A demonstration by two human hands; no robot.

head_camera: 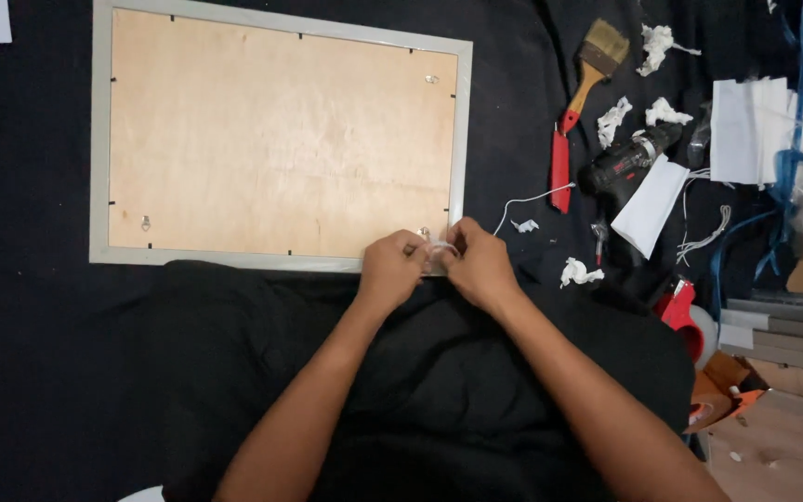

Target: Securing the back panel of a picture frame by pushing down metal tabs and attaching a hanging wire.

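Observation:
A grey picture frame [462,139] lies face down on a black cloth, its plywood backing [271,139] facing up. Both hands meet at the frame's near right corner. My left hand [390,270] and my right hand [478,265] pinch a white cord [441,247] between the fingertips, next to a small metal hanger [423,232] on the backing. The cord runs off to the right across the cloth [532,200]. Two other metal hangers sit on the backing, at the near left [145,223] and the far right [431,79].
Right of the frame lie a paintbrush [595,60], a red utility knife [560,167], a black cordless drill [626,160], crumpled white paper scraps [613,121], white sheets [747,130], blue strapping [787,158] and a red tape dispenser [680,311]. Wooden boards [783,437] lie at the bottom right.

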